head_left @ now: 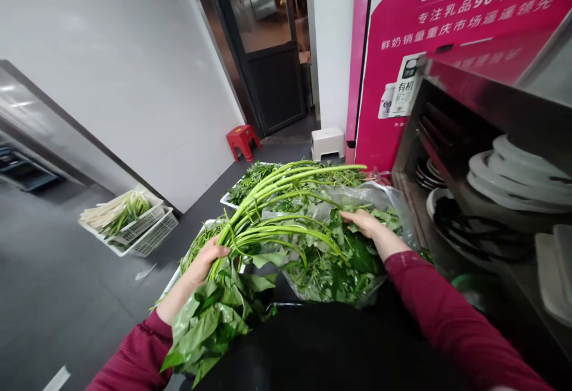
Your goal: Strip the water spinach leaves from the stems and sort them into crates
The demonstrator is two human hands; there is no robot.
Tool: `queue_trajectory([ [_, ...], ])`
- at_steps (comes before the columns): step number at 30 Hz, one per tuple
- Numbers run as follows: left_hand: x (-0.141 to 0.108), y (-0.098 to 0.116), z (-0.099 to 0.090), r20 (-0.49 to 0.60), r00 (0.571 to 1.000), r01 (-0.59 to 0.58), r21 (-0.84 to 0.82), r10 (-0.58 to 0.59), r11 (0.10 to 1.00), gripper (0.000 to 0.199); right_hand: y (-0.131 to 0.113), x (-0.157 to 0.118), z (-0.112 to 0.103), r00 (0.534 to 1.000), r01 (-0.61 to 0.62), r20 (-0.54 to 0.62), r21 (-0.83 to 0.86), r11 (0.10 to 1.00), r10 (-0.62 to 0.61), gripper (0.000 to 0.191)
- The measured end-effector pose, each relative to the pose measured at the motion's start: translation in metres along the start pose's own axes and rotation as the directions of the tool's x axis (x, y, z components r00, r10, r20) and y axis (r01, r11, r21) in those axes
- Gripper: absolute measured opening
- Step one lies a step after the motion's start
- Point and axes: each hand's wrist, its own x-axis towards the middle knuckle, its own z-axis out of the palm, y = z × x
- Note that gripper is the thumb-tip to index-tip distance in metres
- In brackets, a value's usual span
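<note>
My left hand (206, 261) is closed around a bunch of long-stemmed leafy greens (259, 197). The pale green stems arch up and to the right, while the broad leaves hang below my wrist. On the right, my right hand (361, 222) has its fingers closed on leafy greens (353, 248) at the top of a clear plastic bag (397, 200); its fingertips are partly hidden among the leaves. Beneath the held stems, more greens fill the bag. A white basket (172, 284) with thin green stems sits behind my left hand, partly covered.
Another white tray (227, 200) of greens lies farther ahead. Stacked white baskets (154, 233) with scallions stand on the floor to the left. A red stool (243, 140) and a white stool (328, 142) stand near the door. Metal shelving with white plates (513, 182) borders the right.
</note>
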Motion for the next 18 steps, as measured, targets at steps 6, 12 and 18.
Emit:
queue_trajectory([
  [6,-0.003,0.004,0.005,0.013,1.0,-0.01,0.02,0.01,1.0,0.044,-0.023,-0.021,0.006,0.959,0.046,-0.221,-0.493,0.869,-0.177,0.032],
  [12,-0.002,0.005,0.018,0.104,0.994,-0.016,-0.013,0.018,1.0,0.047,-0.049,-0.066,0.038,0.803,0.097,0.595,-0.156,0.983,0.015,0.046],
  [18,0.004,0.009,0.035,0.218,0.976,-0.031,0.05,0.019,0.998,0.051,-0.065,-0.091,0.088,0.662,-0.039,0.744,0.156,0.987,-0.092,0.048],
])
